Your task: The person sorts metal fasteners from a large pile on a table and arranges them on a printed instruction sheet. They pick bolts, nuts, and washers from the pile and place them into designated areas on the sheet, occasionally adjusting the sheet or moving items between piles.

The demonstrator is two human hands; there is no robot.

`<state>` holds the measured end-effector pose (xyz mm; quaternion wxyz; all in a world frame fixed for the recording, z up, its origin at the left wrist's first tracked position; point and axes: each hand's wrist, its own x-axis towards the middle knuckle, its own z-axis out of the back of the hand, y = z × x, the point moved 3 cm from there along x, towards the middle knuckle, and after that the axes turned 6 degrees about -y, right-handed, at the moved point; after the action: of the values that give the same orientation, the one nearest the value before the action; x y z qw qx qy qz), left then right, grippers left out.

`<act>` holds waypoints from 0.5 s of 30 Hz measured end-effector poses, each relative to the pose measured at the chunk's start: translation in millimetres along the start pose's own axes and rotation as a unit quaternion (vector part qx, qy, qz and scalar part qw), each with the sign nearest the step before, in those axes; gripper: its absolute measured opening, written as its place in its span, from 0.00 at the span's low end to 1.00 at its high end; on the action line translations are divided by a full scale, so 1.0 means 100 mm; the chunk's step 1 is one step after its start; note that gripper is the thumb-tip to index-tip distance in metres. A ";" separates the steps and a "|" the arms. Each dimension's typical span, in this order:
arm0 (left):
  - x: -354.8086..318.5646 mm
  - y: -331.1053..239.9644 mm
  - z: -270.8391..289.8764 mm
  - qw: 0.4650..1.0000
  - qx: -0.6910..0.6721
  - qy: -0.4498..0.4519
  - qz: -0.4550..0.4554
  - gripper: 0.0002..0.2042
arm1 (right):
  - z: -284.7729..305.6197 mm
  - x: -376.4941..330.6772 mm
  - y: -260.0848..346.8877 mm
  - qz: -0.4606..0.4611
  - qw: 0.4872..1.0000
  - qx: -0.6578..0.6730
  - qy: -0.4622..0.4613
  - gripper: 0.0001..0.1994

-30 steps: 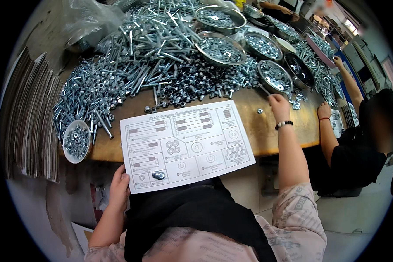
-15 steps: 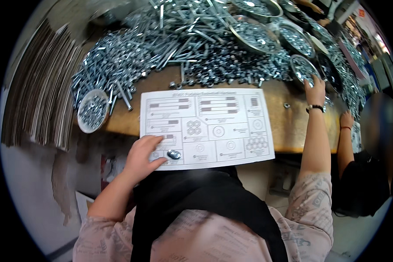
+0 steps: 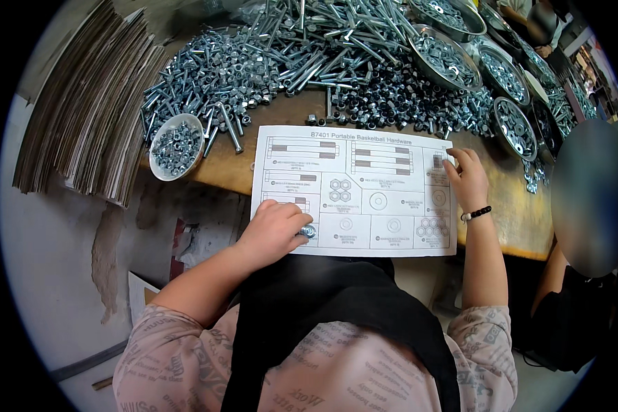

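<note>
A white printed sheet (image 3: 391,226) with line drawings of bolts, nuts and washers lies at the near edge of the table, partly overhanging it. My left hand (image 3: 273,230) rests on the sheet's lower left, thumb and fingers closed around a few shiny metal washers (image 3: 309,231). My right hand (image 3: 470,182), with a beaded bracelet at its wrist, is over the sheet's upper right edge. Its fingers are bent together, and whatever they hold is hidden. The nearest bowl to it is a steel bowl of washers (image 3: 515,129).
A heap of bolts (image 3: 323,48) and dark nuts (image 3: 391,89) spreads across the far table. A white bowl of nuts (image 3: 176,147) stands left, beside stacked cardboard (image 3: 89,103). More steel bowls (image 3: 446,58) line the back right. Another person's arm (image 3: 551,278) is at the right.
My right hand has come back left from the steel bowl to the sheet's edge. My left hand's fingers have closed over the washers. The view has shifted, moving the scene rightward.
</note>
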<state>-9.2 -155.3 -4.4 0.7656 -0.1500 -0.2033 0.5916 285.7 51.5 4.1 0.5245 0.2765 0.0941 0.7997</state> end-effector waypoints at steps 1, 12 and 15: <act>0.00 0.00 0.00 1.000 -0.001 -0.012 -0.004 0.16 | 0.01 0.00 0.01 -0.006 1.000 -0.010 0.006 0.11; 0.26 0.14 0.33 0.998 -0.024 -0.057 0.031 0.20 | -0.06 0.15 0.17 -0.020 0.998 -0.018 0.049 0.11; 0.56 0.41 0.49 0.992 -0.064 -0.092 0.061 0.20 | -0.16 0.36 0.42 0.051 0.997 -0.004 0.051 0.10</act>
<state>-55.5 -91.0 26.6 0.6947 -0.1553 -0.3006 0.6347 233.8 67.6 21.6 0.4788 0.2378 0.1038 0.8387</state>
